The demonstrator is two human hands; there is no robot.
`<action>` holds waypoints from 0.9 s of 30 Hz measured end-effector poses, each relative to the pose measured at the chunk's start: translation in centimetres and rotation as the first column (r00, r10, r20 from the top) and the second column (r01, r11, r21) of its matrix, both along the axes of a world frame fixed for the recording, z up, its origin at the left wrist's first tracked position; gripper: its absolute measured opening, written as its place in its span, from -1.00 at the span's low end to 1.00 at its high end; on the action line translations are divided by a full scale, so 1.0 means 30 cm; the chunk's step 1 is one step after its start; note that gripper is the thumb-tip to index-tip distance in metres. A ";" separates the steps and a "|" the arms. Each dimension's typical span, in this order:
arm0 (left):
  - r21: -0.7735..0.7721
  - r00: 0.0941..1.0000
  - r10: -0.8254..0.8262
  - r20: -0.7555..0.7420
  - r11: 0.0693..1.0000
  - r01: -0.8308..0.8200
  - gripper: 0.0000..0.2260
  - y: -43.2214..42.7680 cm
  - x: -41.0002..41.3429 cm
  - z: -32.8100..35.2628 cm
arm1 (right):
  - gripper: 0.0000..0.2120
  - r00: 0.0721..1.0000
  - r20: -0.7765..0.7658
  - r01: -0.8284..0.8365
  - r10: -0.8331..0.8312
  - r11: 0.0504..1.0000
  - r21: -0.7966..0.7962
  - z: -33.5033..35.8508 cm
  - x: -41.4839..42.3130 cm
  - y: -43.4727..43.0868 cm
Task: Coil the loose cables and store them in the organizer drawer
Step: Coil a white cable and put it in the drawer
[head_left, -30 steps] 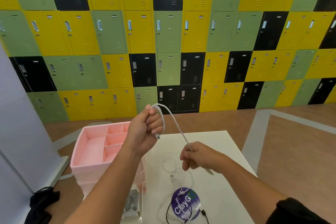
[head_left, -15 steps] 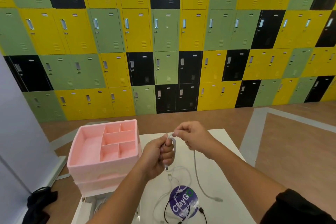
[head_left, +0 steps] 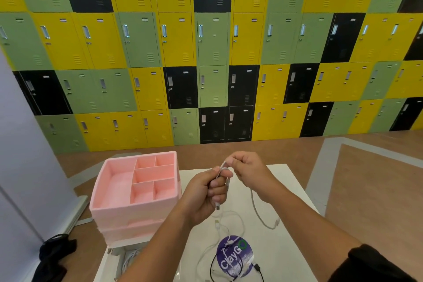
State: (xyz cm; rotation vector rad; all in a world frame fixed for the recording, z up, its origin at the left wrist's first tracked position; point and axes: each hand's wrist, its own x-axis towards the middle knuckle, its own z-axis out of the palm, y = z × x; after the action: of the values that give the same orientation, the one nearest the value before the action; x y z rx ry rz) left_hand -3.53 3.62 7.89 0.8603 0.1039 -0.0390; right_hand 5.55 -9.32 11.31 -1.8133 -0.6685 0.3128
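Observation:
My left hand (head_left: pixel 207 194) grips folded loops of a white cable (head_left: pixel 256 209) above the white table (head_left: pixel 290 190); a plug end sticks out below the fist. My right hand (head_left: pixel 248 167) pinches the same cable at the top of the loop, close against my left hand. The cable's free end hangs down to the right and curls onto the table. Another white cable (head_left: pixel 231 222) and a black cable (head_left: pixel 214 265) lie loose nearer to me. The pink organizer (head_left: pixel 109 199) with several open top compartments stands at the table's left.
A round purple ClayGo sticker (head_left: pixel 233 257) lies under the loose cables. An opened drawer with white cables (head_left: pixel 128 258) shows below the organizer. A black cloth (head_left: pixel 55 252) lies on the floor at left. Coloured lockers (head_left: pixel 212 52) fill the wall behind.
My left hand dropped from raised height to just above the table. My right hand rose from the table to meet it, bringing another length of the white cable into the loop.

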 end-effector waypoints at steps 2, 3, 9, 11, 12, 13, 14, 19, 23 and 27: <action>-0.009 1.000 -0.019 -0.003 1.000 0.019 -0.65 0.003 0.005 0.007 | -0.76 0.999 0.043 0.029 -0.029 1.000 0.003 0.007 0.007 0.001; -0.014 0.999 -0.035 -0.004 0.999 0.035 -0.65 0.003 0.005 0.011 | -0.76 0.998 0.050 0.031 -0.032 0.999 0.012 0.012 0.008 0.000; -0.056 0.998 -0.008 0.066 0.998 0.012 -0.71 0.015 0.008 0.033 | -0.73 0.985 -0.165 -0.048 0.058 0.997 0.063 0.006 -0.007 0.000; -0.082 0.995 0.026 0.097 0.996 -0.018 -0.70 0.027 0.013 0.038 | -0.71 0.968 -0.241 -0.068 0.072 0.997 0.024 -0.021 -0.009 -0.005; -0.097 0.993 0.056 0.107 0.994 -0.046 -0.70 0.033 0.016 0.041 | -0.70 0.963 -0.259 -0.073 0.072 0.997 0.007 -0.039 -0.015 -0.006; -0.112 0.990 0.092 0.109 0.990 -0.080 -0.69 0.036 0.021 0.044 | -0.70 0.960 -0.269 -0.081 0.075 0.997 -0.011 -0.058 -0.028 -0.006; -0.128 0.986 0.128 0.102 0.985 -0.115 -0.67 0.037 0.026 0.048 | -0.70 0.958 -0.274 -0.093 0.081 0.995 -0.030 -0.076 -0.042 -0.003; -0.126 0.966 0.249 0.068 0.963 -0.239 -0.67 0.032 0.037 0.052 | -0.69 0.965 -0.245 -0.112 0.090 0.991 -0.079 -0.128 -0.095 0.020; -0.097 0.938 0.333 0.092 0.941 -0.324 -0.67 0.038 0.045 0.046 | -0.69 0.959 -0.249 -0.167 0.136 0.980 -0.109 -0.148 -0.117 0.020; 0.089 0.861 0.483 0.159 0.862 -0.499 -0.69 0.036 0.065 0.039 | -0.72 0.962 -0.193 -0.241 0.195 0.936 -0.256 -0.155 -0.152 0.019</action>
State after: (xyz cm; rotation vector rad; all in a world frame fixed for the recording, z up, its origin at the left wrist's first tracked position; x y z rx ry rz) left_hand -1.57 4.68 9.05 0.9410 0.2028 0.5127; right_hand 0.99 -8.75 6.66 -1.9525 -0.7391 0.7308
